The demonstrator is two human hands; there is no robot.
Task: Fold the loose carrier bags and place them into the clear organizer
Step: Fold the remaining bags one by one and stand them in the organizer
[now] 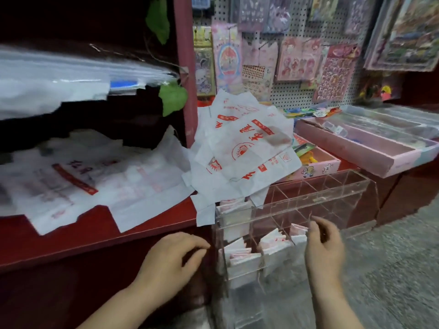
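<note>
The right hand [325, 248] hangs over the front row of the clear acrylic compartment organizer [344, 205], its fingertips [311, 230] bent toward a small white-and-red folded carrier bag bundle [298, 233] standing in the compartment beside them; motion blur hides whether this grip is pinched on the bundle or only near it. The left hand [173, 255] sits just beside the organizer's left wall with its grip loosely curled and empty, and whether the fingertips touch the wall I cannot tell. Four bundles of folded bags show inside the organizer: the one by the right hand, a second bundle [273, 244] to its left, a third [238, 254] in the front left compartment and a fourth [234, 205] in the raised rear tier. A heap of loose white carrier bags with red print [242, 148] rests on the organizer's rear left corner and leans up behind it. Left of the organizer, more flat white printed bags [95, 186] lie spread on a red shelf [71, 243], and above them sits a stack of clear plastic sheets [47, 77]. Two green leaves [173, 97] [158, 20] hang above the organizer's left side. Behind the organizer on the bench stand a small pink cartoon box [320, 166] and a long pink tray [356, 154], under a white pegboard [292, 98] hung with sticker sheets.
</note>
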